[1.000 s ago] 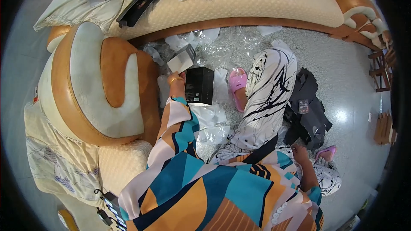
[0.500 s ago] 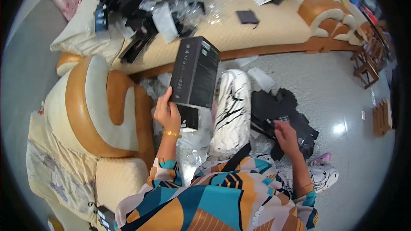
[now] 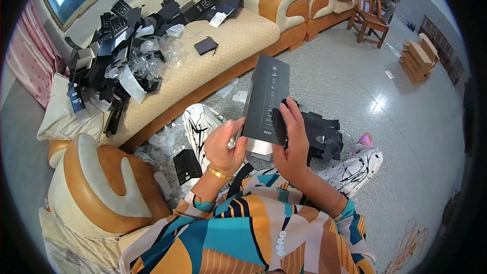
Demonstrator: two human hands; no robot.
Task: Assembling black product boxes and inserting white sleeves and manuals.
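Note:
A black box with a row of small pale icons on its face is held up in front of me, tilted, between both hands. My left hand grips its lower left edge, fingers bent around it. My right hand is pressed along its right side near the lower end, thumb at the bottom. A white part shows just under the box's lower edge; I cannot tell whether it belongs to the box. Below and left of my left hand, a smaller black box lies by my leg.
Black cardboard pieces lie on the floor right of my hands. The cream sofa carries a heap of black boxes and clear plastic, plus a small black pouch. Beyond stand a wooden chair, brown cartons and a seated person.
The black box has moved right and turned. My right hand has come up from beside the cardboard pieces onto the box's right side. The view has swung toward the right.

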